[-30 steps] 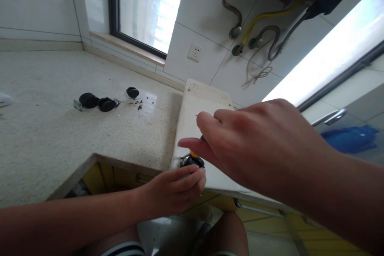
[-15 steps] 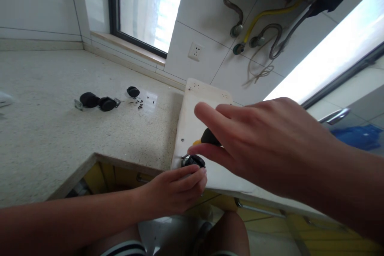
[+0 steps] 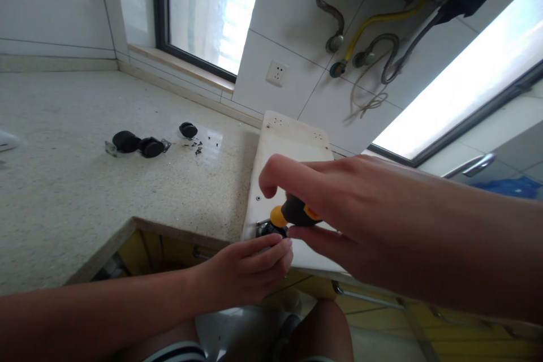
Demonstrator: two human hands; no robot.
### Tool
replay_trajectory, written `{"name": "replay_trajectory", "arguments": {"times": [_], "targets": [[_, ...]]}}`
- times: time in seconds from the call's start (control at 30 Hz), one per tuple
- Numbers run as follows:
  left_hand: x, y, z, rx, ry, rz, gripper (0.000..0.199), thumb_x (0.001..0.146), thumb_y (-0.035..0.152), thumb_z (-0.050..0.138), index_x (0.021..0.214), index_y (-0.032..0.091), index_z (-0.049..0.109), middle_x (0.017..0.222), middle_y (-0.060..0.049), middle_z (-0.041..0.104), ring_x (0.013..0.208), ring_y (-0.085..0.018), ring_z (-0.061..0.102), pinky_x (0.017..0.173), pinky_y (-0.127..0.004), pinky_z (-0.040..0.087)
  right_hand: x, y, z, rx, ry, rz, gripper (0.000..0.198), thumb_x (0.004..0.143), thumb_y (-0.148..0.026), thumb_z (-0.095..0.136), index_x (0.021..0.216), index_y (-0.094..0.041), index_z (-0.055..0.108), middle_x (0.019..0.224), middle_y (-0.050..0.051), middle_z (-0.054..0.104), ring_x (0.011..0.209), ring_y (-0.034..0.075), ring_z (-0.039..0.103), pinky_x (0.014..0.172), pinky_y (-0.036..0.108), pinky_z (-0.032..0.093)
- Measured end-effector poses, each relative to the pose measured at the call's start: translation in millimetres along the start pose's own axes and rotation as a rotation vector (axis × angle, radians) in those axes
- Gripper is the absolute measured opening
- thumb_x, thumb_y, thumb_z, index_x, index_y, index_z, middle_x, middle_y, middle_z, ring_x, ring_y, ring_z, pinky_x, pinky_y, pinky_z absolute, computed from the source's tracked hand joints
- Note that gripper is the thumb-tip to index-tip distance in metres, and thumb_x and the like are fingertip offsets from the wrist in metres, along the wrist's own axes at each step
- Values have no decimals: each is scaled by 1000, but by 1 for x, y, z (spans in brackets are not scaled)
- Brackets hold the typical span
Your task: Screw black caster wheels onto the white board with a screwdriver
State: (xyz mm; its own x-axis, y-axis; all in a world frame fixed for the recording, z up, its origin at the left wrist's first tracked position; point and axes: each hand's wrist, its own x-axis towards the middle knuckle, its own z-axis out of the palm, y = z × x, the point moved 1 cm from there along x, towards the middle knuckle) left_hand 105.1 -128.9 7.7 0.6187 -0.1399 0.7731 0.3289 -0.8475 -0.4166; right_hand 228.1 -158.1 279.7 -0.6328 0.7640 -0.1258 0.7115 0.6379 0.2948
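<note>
My right hand point(image 3: 314, 198) is wrapped round a screwdriver point(image 3: 297, 212) with a black and yellow handle. Its shaft points left, toward the mounting plate of a black caster wheel point(image 3: 271, 229); the exact tip contact is too small to tell. Low on the caster, my left hand point(image 3: 263, 266) holds it with curled fingers against the white board point(image 3: 297, 144). Part of the caster is hidden behind my fingers. Small holes mark the board's far corners, and a screw or hole shows near its left edge.
On the speckled counter point(image 3: 203, 186) to the left lie a pair of black casters point(image 3: 138, 143), a single caster point(image 3: 188, 129) and several loose screws point(image 3: 198, 150). Yellow cabinets point(image 3: 369, 300) stand below the counter edge. A socket point(image 3: 278, 73) and hoses point(image 3: 331, 3) are on the wall.
My right hand has turned and dropped slightly, with the index finger shifting left and down. More of the screwdriver handle shows. My left hand has stayed on the caster.
</note>
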Motion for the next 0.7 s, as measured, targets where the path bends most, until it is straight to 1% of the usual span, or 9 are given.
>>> {"name": "replay_trajectory", "arguments": {"times": [0.03,0.1,0.17,0.23,0.3,0.37,0.47,0.63,0.7], "targets": [[0,0,0,-1,0,-2,14,103,18,73,112,19,83,142,-6,75,143,-21,60,143,-39,36,1,1,0,-44,-5,43,17,106,-41,65,119,-30,64,71,-5,65,49,11,46,47,25,22],[1,0,0,0,-6,-6,15,104,18,72,113,19,84,142,-5,75,144,-21,59,145,-40,32,3,5,1,-116,29,92,27,108,-53,60,105,-27,67,69,-2,64,48,12,41,46,28,19],[0,1,1,10,-15,-3,20,105,17,70,119,18,84,142,-5,74,144,-21,58,147,-42,27,4,9,0,-77,70,53,22,101,-46,72,111,-28,67,89,-1,73,54,11,48,48,27,22],[-1,2,2,17,-22,2,22,105,17,70,123,16,84,143,-6,74,144,-22,59,147,-43,26,5,11,0,22,32,-43,32,93,-31,82,120,-30,64,100,-4,75,61,9,55,50,24,26],[-2,2,3,12,-21,7,21,104,17,71,120,16,84,142,-7,74,143,-22,60,146,-42,30,8,10,0,11,-4,-50,25,93,-30,81,111,-29,65,84,-6,70,58,10,48,48,24,24],[-2,2,3,3,-18,5,19,104,17,71,118,18,84,142,-6,74,142,-21,60,144,-40,33,12,6,0,-99,38,21,22,96,-44,79,95,-27,65,64,-5,56,52,12,34,47,26,17],[-1,1,1,25,-33,4,23,106,18,68,124,18,84,144,-5,74,141,-20,60,141,-37,38,18,2,4,-216,109,52,32,101,-48,74,82,-24,64,67,-2,55,52,12,28,49,28,17],[1,1,0,41,-37,7,24,105,18,69,125,16,83,145,-8,74,143,-22,60,141,-37,39,13,8,5,-219,152,-66,23,99,-41,80,102,-24,64,88,-2,63,53,9,32,46,25,18],[1,1,0,36,-34,10,23,105,18,70,124,15,82,144,-9,74,144,-22,61,141,-38,39,7,11,1,-156,117,-116,40,89,-32,88,118,-25,61,95,-3,64,54,8,40,45,23,20]]}}
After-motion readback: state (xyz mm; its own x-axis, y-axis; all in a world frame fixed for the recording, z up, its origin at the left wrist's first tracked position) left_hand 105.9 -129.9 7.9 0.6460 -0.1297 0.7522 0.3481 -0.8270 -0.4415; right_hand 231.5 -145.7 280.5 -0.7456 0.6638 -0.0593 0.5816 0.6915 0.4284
